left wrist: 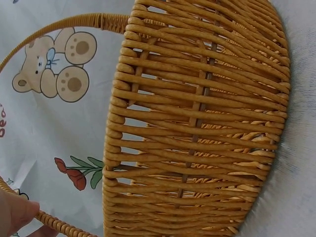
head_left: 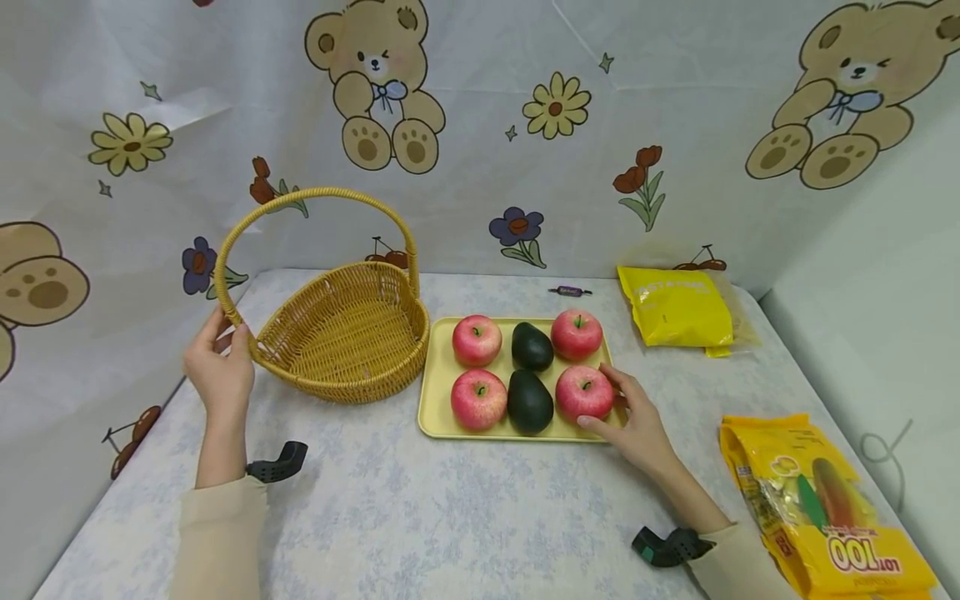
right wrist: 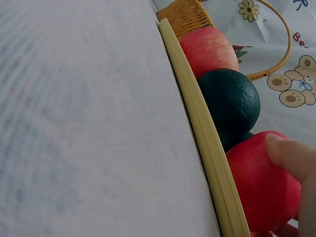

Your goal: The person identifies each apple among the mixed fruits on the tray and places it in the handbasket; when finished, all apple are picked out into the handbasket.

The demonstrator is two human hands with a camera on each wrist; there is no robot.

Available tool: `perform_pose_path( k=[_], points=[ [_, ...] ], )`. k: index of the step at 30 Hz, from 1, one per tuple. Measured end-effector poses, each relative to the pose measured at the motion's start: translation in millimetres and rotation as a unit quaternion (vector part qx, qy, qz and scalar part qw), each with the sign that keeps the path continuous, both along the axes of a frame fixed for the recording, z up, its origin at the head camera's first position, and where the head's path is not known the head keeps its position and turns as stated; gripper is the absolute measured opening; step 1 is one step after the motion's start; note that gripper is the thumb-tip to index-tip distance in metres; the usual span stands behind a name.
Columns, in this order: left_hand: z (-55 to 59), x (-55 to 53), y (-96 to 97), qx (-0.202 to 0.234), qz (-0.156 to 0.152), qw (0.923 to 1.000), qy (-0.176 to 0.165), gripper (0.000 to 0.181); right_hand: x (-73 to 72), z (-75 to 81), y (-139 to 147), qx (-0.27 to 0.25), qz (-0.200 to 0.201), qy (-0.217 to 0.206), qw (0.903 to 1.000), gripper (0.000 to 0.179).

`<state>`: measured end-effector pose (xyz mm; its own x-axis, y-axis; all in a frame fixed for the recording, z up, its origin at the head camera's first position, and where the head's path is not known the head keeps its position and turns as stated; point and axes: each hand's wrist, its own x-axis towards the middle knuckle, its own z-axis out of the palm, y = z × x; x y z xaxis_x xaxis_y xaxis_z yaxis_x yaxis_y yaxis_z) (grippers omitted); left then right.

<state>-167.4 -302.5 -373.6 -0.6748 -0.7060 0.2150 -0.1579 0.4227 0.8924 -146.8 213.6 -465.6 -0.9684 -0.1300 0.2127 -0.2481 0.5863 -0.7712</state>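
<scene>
My left hand (head_left: 222,360) grips the lower left end of the handle of a woven wicker basket (head_left: 352,387), whose inside is bare. In the left wrist view, thumb and fingers close around the handle near the rim. My right hand (head_left: 637,423) holds a red apple (head_left: 584,392) at the front right of a pale yellow tray (head_left: 442,421), with thumb in front and fingers behind its right side. Beside that apple lies a dark green avocado (head_left: 530,402). A second avocado (head_left: 532,347) and several more apples (head_left: 478,400) sit on the tray too.
At the back right lies a yellow packet (head_left: 675,307). A larger yellow bag (head_left: 832,508) is at the right front edge. A small purple pen-like thing (head_left: 570,291) lies behind the tray. A printed cloth (head_left: 480,133) hangs behind the table.
</scene>
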Motion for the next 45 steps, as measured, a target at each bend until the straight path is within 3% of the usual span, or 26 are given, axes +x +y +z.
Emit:
perform_pose_path(
  k=[12, 27, 35, 45],
  points=[
    [1.1, -1.8, 1.6, -0.001, 0.0, 0.9999, -0.011, 0.044, 4.3, -0.6, -0.5, -0.002, -0.017, -0.014, 0.9998, 0.08],
    [1.5, -1.8, 1.7, 0.004, 0.0, 0.9999, -0.015, 0.044, 5.6, 3.0, -1.5, -0.02, -0.032, 0.011, 0.9992, 0.078],
    [1.3, -1.3, 0.6, 0.014, 0.0, 0.9997, -0.021, 0.044, 8.9, 21.9, -10.0, -0.046, -0.027, 0.038, 0.9979, 0.077],
    [-0.6, -1.2, -1.2, 0.009, 0.001, 0.9999, -0.012, 0.044, 1.5, 56.9, -53.4, -0.096, 0.052, 0.083, 0.9905, 0.074]
  ],
)
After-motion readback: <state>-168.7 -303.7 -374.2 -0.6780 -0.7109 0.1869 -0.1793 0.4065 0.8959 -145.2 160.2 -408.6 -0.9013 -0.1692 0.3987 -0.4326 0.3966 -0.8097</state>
